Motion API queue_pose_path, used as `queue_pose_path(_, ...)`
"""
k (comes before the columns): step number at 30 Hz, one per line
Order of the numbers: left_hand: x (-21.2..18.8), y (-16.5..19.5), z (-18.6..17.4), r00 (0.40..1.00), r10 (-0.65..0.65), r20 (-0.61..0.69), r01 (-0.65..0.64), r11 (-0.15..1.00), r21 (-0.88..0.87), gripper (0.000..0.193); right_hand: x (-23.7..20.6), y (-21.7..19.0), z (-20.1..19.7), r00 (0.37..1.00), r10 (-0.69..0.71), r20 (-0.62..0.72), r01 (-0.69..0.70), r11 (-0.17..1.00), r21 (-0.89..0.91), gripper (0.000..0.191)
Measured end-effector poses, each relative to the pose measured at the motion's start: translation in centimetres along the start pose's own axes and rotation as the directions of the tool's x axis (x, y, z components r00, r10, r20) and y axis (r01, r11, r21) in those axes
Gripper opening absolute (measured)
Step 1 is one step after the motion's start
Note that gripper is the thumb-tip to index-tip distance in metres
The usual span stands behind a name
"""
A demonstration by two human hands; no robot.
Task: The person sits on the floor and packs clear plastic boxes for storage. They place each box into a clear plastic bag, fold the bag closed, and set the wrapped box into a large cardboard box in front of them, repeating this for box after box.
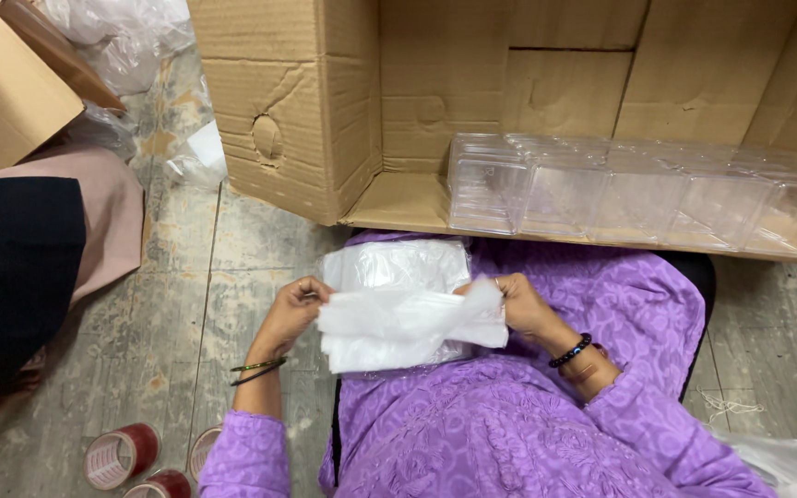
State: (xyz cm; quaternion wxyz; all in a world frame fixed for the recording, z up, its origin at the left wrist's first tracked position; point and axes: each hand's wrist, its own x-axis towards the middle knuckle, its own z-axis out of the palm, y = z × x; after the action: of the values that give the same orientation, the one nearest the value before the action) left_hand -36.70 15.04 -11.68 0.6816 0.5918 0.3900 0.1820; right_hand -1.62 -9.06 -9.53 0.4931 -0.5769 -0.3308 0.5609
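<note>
Over the purple lap, both hands pinch one thin white crumpled plastic bag stretched sideways between them, left hand and right hand at opposite ends, equally close, above one flat stack of clear bags (three red tape rolls sit floor-left).

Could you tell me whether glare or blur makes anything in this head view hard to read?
Head view: even, soft light; the clear plastic boxes wash out palely, edges hard to separate; the white bag between left hand and right hand looks slightly soft.
</note>
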Motion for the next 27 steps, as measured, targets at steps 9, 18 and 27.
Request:
queue_pose_path(9, 0.8, 13.5, 12.4, 0.735, 0.446, 0.511, -0.623, 0.741, 0.249, 0.058, -1.6, -10.3, 0.0, 0.808, -0.333, 0.487, 0.561, 0.687, -0.461, 0.028)
queue_pose_path(18, -1.2, 14.6, 16.7, 0.536, -0.044, 0.843, -0.272, 0.937, 0.221, 0.035, -11.0, -16.1, -4.2, 0.798, -0.38, 0.468, 0.602, 0.451, -0.659, 0.023)
queue_pose_path(27, -1.5, 14.3, 8.6, 0.859, -0.303, 0.412, -0.017, 0.789, 0.615, 0.035, -15.9, -11.7, -11.8, 0.779, -0.605, 0.165, 0.487, 0.417, -0.768, 0.022)
